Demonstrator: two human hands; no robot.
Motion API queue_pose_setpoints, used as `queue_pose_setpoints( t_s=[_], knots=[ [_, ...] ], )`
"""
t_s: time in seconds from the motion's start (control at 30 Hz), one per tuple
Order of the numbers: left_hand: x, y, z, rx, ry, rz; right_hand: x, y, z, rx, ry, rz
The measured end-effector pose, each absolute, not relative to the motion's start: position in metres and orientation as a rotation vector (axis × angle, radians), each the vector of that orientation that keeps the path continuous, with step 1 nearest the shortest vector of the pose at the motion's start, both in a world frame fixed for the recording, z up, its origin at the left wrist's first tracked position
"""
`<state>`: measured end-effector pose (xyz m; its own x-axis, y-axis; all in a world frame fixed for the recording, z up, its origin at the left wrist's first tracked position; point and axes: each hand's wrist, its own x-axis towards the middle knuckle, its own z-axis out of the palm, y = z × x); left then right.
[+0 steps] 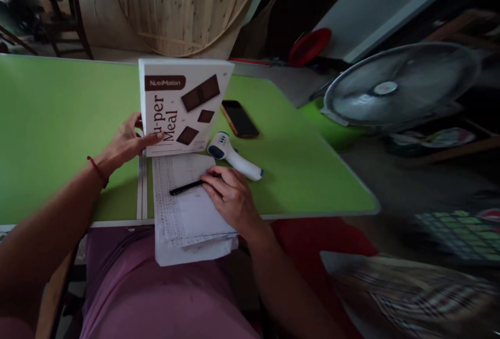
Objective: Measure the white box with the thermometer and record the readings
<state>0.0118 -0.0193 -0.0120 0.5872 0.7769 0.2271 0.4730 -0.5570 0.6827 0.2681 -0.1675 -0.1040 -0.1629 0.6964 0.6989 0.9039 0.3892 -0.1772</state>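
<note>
My left hand (pixel 130 138) grips the lower left edge of a white NutriMotion box (pixel 167 115), thumb on its front, and holds it upright above the green table. Brown bars are printed on the box. My right hand (pixel 230 193) has its fingers closed on a black pen (pixel 186 188), which lies slanted over a stack of papers (pixel 183 219) covered with small writing. The stack overhangs the table's near edge. Just beyond my right hand lies a white and blue infrared thermometer (pixel 234 159). Behind that is a dark phone (pixel 240 118) in an orange-edged case.
The green table (pixel 58 120) has a seam (pixel 142 193) left of the papers. To the right stands a large fan (pixel 390 86). A red chair (pixel 320 240) and a plaid cloth (pixel 414 292) are at lower right. A round wooden board (pixel 187 5) leans behind the table.
</note>
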Motion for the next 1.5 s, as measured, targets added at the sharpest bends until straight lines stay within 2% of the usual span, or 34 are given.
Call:
queue_pose_setpoints(
  t_s=[0.13,0.4,0.53,0.63,0.73,0.8,0.9,1.07,1.33,1.5],
  knots=[
    [0.01,-0.021,-0.006,2.003,0.881,0.659,0.269,-0.167,-0.105,-1.389,-1.941,-0.355],
    [0.01,-0.023,-0.004,2.114,0.872,0.497,0.283,-0.158,-0.1,-1.344,-1.775,-0.399],
    [0.012,-0.023,-0.005,2.091,0.892,0.508,0.32,-0.135,-0.093,-1.677,-1.617,-0.478],
    [0.011,-0.024,-0.004,2.088,0.886,0.516,0.342,-0.119,-0.086,-1.96,-1.704,-0.244],
    [0.011,-0.025,-0.004,2.108,0.895,0.498,0.345,-0.113,-0.075,-2.039,-1.627,0.032],
    [0.01,-0.024,-0.004,2.11,0.9,0.493,0.337,-0.116,-0.063,-1.977,-1.417,0.024],
    [0.011,-0.023,-0.006,2.085,0.888,0.521,0.308,-0.126,-0.042,-1.584,-1.171,0.064],
    [0.012,-0.022,-0.009,1.99,0.86,0.601,0.245,-0.142,-0.012,-0.963,-1.069,0.698],
    [0.013,-0.019,-0.013,1.976,0.838,0.627,0.217,-0.136,-0.014,-0.892,-0.945,0.971],
    [0.013,-0.017,-0.016,2.004,0.84,0.638,0.214,-0.13,-0.024,-0.888,-0.941,0.922]
  ],
)
